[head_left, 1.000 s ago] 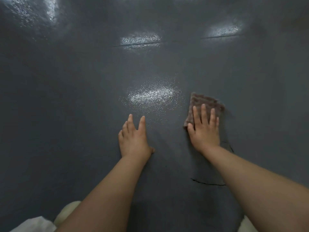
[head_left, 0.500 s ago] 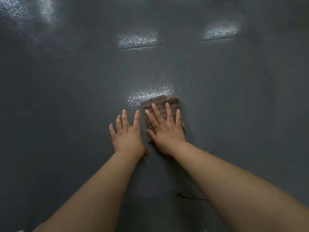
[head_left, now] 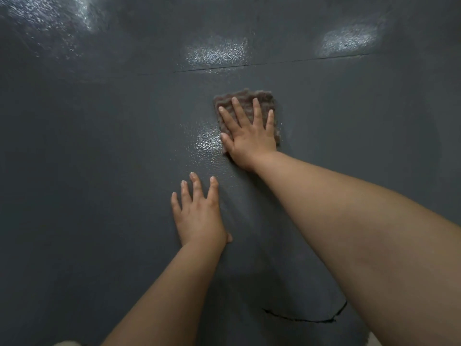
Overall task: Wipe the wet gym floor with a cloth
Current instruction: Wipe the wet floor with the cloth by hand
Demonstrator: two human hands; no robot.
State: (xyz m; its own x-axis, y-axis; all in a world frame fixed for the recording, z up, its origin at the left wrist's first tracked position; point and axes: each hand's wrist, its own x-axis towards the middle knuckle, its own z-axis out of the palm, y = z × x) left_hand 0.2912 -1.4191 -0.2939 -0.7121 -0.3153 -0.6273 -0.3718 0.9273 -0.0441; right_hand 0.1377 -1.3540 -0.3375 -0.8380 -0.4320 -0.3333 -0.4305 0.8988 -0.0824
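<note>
A folded brownish-grey cloth [head_left: 245, 97] lies flat on the dark grey textured gym floor [head_left: 99, 146]. My right hand [head_left: 249, 138] presses down on the cloth with fingers spread and covers its near half. My left hand [head_left: 199, 216] rests palm down on the bare floor, nearer to me and slightly left of the cloth, fingers apart and holding nothing. A small shiny wet patch [head_left: 205, 142] glistens just left of my right hand.
A thin seam [head_left: 249, 64] runs across the floor beyond the cloth, with several bright reflections above it. A dark curved crack [head_left: 299, 319] marks the floor under my right forearm. Pale shapes show at the bottom edge.
My right hand slid the cloth left toward my left hand, then pushed it forward over the shiny wet patch. My left hand stayed planted on the floor.
</note>
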